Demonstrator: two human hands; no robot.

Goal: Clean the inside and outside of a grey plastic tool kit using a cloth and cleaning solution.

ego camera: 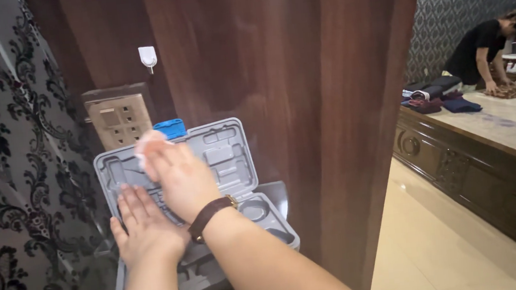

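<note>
An open grey plastic tool case point(222, 160) with moulded, empty-looking recesses stands in front of a dark wooden wall, its lid upright with a blue latch point(170, 128) on top. My left hand point(144, 226) lies flat, fingers together, on the case's lower tray. My right hand point(173, 171), a brown-strapped watch point(211, 214) on its wrist, crosses over the left and rests against the lid's inner face. It looks blurred, and I cannot tell whether it holds anything.
A wall socket plate point(120, 120) and a white hook point(147, 56) sit on the wooden wall behind the case. Patterned wallpaper point(4, 155) is at left. At right, another person point(480, 51) leans over a counter point(511, 120) with folded cloths; beige floor tiles point(440, 241) lie below.
</note>
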